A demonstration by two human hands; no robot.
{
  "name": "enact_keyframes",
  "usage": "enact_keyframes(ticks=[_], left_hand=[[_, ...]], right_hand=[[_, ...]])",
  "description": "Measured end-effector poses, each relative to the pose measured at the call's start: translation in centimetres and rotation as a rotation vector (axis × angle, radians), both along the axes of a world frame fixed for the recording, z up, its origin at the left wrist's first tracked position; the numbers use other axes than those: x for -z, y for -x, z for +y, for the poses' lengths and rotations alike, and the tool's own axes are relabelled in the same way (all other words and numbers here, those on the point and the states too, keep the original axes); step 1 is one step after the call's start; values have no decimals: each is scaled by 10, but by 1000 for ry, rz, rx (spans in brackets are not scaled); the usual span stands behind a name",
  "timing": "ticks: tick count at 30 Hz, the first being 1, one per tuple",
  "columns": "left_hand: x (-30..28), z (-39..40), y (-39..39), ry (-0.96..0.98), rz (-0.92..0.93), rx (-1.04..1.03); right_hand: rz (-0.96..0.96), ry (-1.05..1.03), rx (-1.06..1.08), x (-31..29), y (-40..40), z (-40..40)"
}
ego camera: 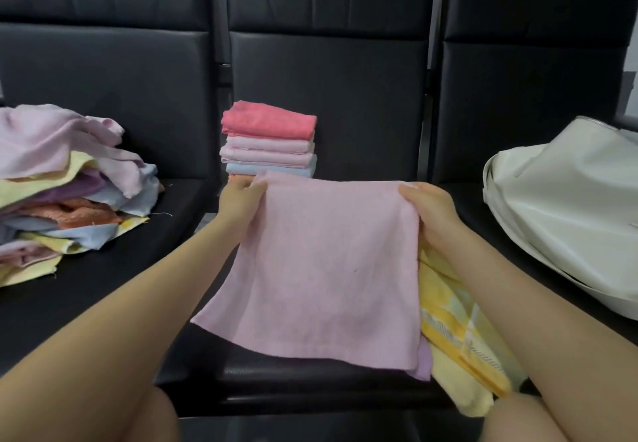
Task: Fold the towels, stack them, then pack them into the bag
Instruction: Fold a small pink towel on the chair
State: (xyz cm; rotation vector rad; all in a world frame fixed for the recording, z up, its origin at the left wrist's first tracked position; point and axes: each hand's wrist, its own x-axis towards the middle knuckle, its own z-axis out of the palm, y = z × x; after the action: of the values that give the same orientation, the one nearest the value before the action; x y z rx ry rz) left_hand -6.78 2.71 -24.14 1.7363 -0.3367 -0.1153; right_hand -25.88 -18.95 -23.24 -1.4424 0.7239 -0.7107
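A pale pink towel hangs spread out over the middle black seat. My left hand pinches its top left corner and my right hand grips its top right corner. Behind it stands a neat stack of folded towels, a red one on top, then pink and light blue ones; its bottom is hidden by the pink towel. A heap of unfolded towels in pink, yellow, purple, blue and orange lies on the left seat. A white bag lies on the right seat.
A yellow patterned towel lies under my right forearm, at the front right of the middle seat. Black padded seat backs rise behind everything. My knees show at the bottom edge.
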Motion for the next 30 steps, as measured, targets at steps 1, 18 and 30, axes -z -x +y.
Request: enact_keyframes(ticks=[1, 18, 30], left_hand=[[2, -1, 0, -29, -36, 7], [-26, 70, 98, -357, -580, 373], [27, 117, 112, -780, -776, 762]], right_hand=[[40, 46, 80, -1, -9, -4], [213, 1187, -342, -17, 20, 117], [373, 1445, -760, 21, 66, 132]])
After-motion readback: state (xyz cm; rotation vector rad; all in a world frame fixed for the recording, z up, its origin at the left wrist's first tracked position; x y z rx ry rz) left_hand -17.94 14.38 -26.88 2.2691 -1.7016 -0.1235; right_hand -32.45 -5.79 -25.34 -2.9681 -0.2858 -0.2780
